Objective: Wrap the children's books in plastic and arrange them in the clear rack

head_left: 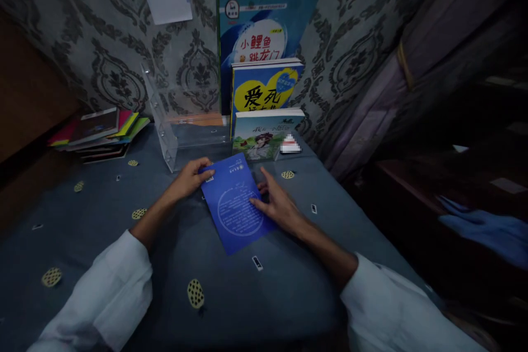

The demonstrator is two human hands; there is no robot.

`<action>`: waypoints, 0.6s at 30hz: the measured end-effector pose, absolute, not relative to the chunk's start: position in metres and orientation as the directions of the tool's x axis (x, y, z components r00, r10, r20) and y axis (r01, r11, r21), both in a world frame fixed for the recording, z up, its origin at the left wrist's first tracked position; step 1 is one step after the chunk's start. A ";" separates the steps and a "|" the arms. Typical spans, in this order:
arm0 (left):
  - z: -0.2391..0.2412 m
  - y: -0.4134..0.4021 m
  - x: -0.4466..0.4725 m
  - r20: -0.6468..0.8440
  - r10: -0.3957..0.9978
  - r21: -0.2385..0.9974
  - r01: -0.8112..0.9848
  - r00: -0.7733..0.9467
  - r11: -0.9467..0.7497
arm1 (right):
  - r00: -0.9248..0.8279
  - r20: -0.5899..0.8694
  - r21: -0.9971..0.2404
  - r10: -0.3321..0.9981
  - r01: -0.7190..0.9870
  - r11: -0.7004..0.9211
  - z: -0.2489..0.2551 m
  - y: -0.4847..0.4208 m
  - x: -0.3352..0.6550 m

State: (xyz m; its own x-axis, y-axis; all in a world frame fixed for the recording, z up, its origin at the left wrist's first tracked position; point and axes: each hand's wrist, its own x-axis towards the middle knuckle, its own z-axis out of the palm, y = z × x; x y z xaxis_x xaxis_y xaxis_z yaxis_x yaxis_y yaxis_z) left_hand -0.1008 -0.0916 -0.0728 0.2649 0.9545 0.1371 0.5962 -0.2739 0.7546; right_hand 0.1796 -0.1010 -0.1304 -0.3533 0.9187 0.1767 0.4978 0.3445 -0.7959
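I have two pale sleeves (109,280) nearest me, entering at eight and four o'clock, with bare forearms angling inward toward the blue book (237,214), just below the middle of my view. Taking that book as the clock's centre, twelve toward the wall, its bottom corner points near half past six. I judge it a thin softcover: light, bendy, a little slick on the face, and sturdy apart from corners that could crease. I'd hold it by opposite edges, thumbs on top and fingers beneath, pinching all the pages so it can't fan open. The left hand (193,177) grips the ten o'clock corner, thumb over the cover. The right hand (277,202) sits at three o'clock, thumb laid on the cover, index finger stretched outward, the others half curled by the edge; I cannot tell whether it pinches or merely steadies. Nor can I tell whether the book touches the tablecloth (165,297). Beyond, a clear stand (163,126) rises at eleven, a loose pile of books (101,129) lies at ten, and upright books (258,135) stand one behind another around twelve to one, before the patterned wall (115,66).
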 end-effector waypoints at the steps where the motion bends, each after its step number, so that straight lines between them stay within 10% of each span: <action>1: -0.064 -0.094 -0.100 0.180 0.947 0.786 0.540 0.266 -0.301 | -0.359 0.137 -0.847 0.923 0.440 0.297 -0.128 -0.099 0.182; 5: -0.019 -0.116 -0.097 0.328 0.905 0.831 0.372 0.271 -0.413 | -0.553 -0.005 -0.978 0.833 0.177 0.111 -0.106 -0.098 0.191; 10: 0.041 -0.166 -0.097 0.415 0.851 0.767 0.379 0.322 -0.518 | -0.371 0.309 -0.898 0.876 0.189 0.397 -0.058 -0.111 0.205; 18: 0.016 -0.201 -0.072 0.061 0.635 0.578 0.491 0.770 -0.652 | -0.595 0.488 -0.562 0.638 0.345 0.752 -0.093 -0.102 0.219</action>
